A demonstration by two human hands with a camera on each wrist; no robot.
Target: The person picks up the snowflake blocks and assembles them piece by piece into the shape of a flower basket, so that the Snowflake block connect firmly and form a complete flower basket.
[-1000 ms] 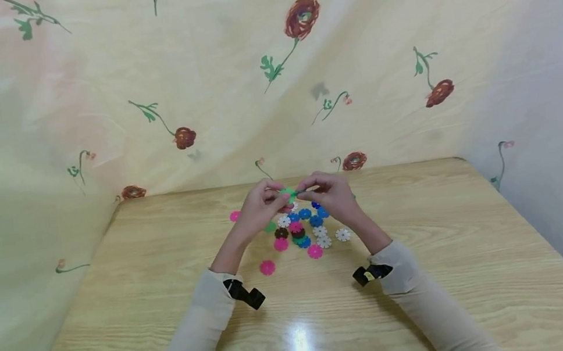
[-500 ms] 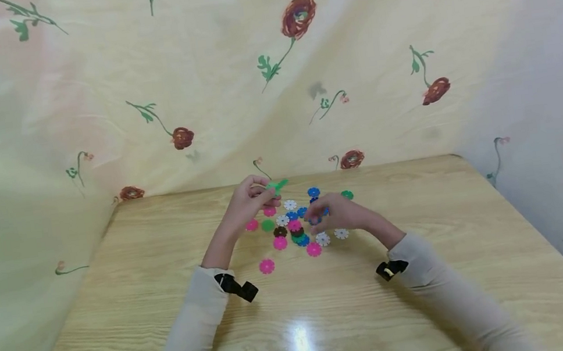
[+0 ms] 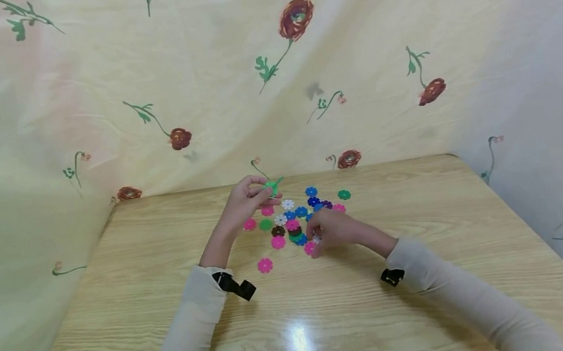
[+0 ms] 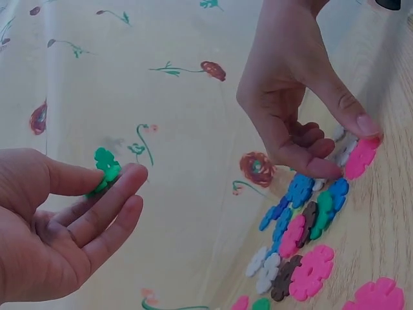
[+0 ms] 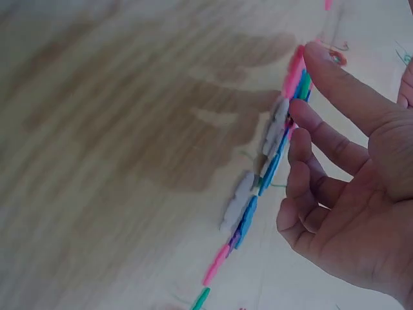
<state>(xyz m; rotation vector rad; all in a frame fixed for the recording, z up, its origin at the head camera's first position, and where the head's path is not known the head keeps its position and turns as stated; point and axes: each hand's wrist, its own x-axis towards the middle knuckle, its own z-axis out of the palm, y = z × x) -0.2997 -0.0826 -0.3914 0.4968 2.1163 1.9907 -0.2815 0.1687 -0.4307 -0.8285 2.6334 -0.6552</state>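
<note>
My left hand (image 3: pixel 242 201) is raised at the table's far side and pinches green flower-shaped discs (image 4: pixel 106 171) between thumb and fingers; they look joined at an angle. My right hand (image 3: pixel 338 228) is low over the right front of the pile. Its thumb and index finger are curled at opposite edges of a pink flower disc (image 4: pixel 361 158), which still lies at table level. White discs (image 5: pixel 274 129) lie close beside that pink one, partly hidden under my right hand in the head view.
Several loose flower discs in blue, white, brown, pink and green are spread over the wooden table (image 3: pixel 200 326). One pink disc (image 3: pixel 265 265) lies apart at the front, and a green disc (image 3: pixel 344 194) at the back right. A floral cloth (image 3: pixel 218 89) hangs behind the table.
My right hand has let go of the green pieces and come down to the pile, then forward to the pink disc. My left hand keeps the green discs, shifted slightly left.
</note>
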